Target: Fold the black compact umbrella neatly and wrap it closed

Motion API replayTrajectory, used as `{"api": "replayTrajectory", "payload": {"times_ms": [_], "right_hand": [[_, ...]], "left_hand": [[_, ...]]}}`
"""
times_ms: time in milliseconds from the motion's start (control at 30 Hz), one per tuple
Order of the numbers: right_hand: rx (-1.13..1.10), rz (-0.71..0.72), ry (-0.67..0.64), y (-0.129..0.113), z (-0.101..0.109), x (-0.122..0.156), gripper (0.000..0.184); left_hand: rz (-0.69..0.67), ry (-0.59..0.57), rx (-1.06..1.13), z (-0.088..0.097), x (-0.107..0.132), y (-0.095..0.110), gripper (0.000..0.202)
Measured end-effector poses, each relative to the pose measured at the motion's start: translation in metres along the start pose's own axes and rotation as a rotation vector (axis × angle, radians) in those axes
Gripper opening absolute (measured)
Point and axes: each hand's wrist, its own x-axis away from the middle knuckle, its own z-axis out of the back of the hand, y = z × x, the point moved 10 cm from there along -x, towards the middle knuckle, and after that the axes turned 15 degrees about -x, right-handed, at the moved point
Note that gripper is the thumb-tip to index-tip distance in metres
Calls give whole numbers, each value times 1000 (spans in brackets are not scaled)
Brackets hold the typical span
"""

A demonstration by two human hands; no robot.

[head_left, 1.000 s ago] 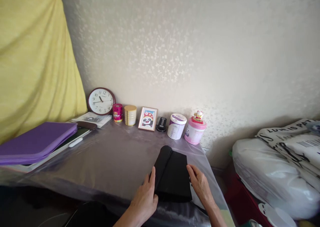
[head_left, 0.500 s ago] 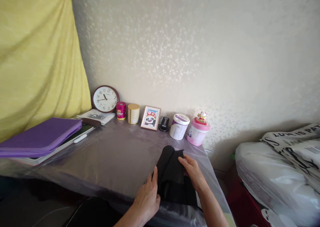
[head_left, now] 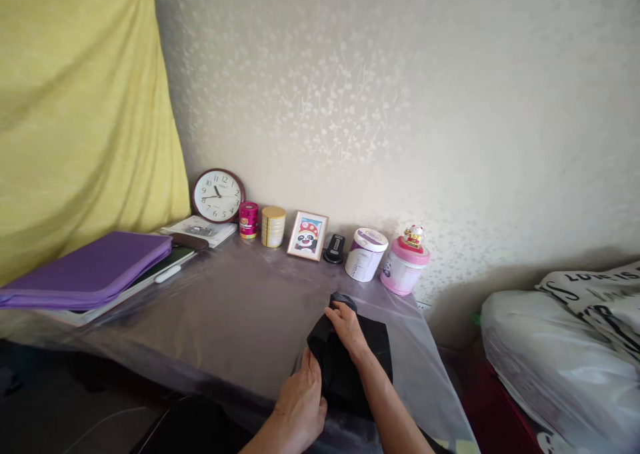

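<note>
A piece of black folded cloth [head_left: 375, 337] lies near the front right corner of the table; its exact kind is hard to tell. My left hand [head_left: 301, 397] is closed on its near left edge, fingers pointing away from me. Reaching across the cloth, my right hand [head_left: 346, 326] pinches a raised fold at the far left side. The fold bulges up between the two hands. My right forearm hides part of the cloth's middle.
Along the wall stand a clock [head_left: 219, 196], a pink tin [head_left: 248, 221], a yellow-lidded can [head_left: 273, 227], a panda picture frame [head_left: 307, 235], a black device [head_left: 335, 249], a white tub [head_left: 366, 254] and a pink-lidded tub [head_left: 404, 267]. A purple folder [head_left: 90, 267] lies left.
My right hand has moved left across the black cloth, from its far right part to the left fold. The cloth's right part now lies flatter. The view has shifted slightly.
</note>
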Motion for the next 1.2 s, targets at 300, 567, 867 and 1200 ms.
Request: {"api": "replayTrajectory", "payload": {"times_ms": [300, 567, 867, 1200], "right_hand": [[118, 52, -109, 3, -9, -2, 33], [265, 205, -189, -17, -21, 15, 21], [609, 570, -515, -53, -49, 68, 29], [813, 647, -373, -35, -23, 1, 32]], "left_hand": [[-19, 146, 37, 37, 14, -19, 41], [-300, 176, -29, 21, 12, 15, 81], [-319, 195, -35, -23, -4, 13, 99], [-287, 151, -20, -32, -7, 13, 107]]}}
